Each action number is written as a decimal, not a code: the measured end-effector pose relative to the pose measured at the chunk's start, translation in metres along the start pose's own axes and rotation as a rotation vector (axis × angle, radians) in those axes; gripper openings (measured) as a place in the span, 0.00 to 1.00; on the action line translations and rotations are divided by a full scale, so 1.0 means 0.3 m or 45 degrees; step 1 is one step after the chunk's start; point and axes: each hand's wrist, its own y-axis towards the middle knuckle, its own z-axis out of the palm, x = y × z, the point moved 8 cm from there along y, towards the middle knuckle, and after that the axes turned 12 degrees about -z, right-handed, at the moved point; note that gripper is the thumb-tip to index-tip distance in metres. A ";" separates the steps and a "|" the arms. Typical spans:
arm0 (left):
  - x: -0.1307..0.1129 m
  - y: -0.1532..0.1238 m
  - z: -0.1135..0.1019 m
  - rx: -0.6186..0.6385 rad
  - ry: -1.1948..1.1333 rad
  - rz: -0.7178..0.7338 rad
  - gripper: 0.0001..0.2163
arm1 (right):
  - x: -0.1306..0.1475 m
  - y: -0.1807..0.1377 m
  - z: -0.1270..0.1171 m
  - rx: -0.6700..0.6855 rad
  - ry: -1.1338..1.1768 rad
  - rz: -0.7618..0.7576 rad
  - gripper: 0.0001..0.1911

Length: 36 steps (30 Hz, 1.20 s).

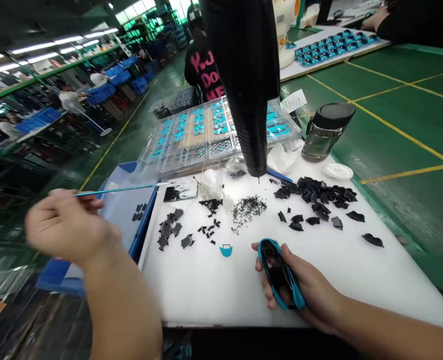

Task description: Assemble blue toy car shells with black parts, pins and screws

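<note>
My right hand (311, 292) is closed around a blue toy car shell (279, 272) with a black underside, held low over the front of the white work board (206, 285). Out to the left, past the board's edge, my left hand (66, 225) pinches a thin blue stick (120, 189) whose tip points right toward a small black-and-white card (180, 191). A small blue part (226, 250) lies on the board just left of the car shell. Behind it lie a heap of tiny black screws (248, 206) and scattered black plastic pieces (319, 195).
A black powered screwdriver (251, 110) hangs over the board's middle. Behind it are clear trays of blue parts (202, 132), a dark water bottle (326, 131) and a white dish (337, 171). A blue bin (126, 210) sits at the left. A person in a black shirt (202, 67) stands beyond.
</note>
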 end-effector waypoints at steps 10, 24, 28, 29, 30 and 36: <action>0.542 0.019 0.120 0.283 0.051 -0.836 0.08 | 0.017 -0.004 0.008 -0.061 0.010 -0.039 0.24; 0.538 -0.001 0.046 0.307 0.454 -0.693 0.10 | 0.027 -0.007 0.016 -0.053 0.025 -0.059 0.22; 0.351 -0.087 0.036 0.425 0.541 -0.246 0.12 | 0.021 -0.004 0.010 -0.050 0.040 -0.056 0.23; 0.312 -0.136 0.051 0.569 0.570 -0.159 0.12 | 0.021 -0.004 0.010 -0.051 0.042 -0.056 0.23; 0.281 -0.197 0.071 0.756 0.601 -0.083 0.11 | 0.023 -0.003 0.010 -0.053 0.046 -0.058 0.23; 0.197 -0.576 0.103 1.698 0.743 0.238 0.06 | 0.028 -0.002 0.020 -0.081 0.060 -0.026 0.23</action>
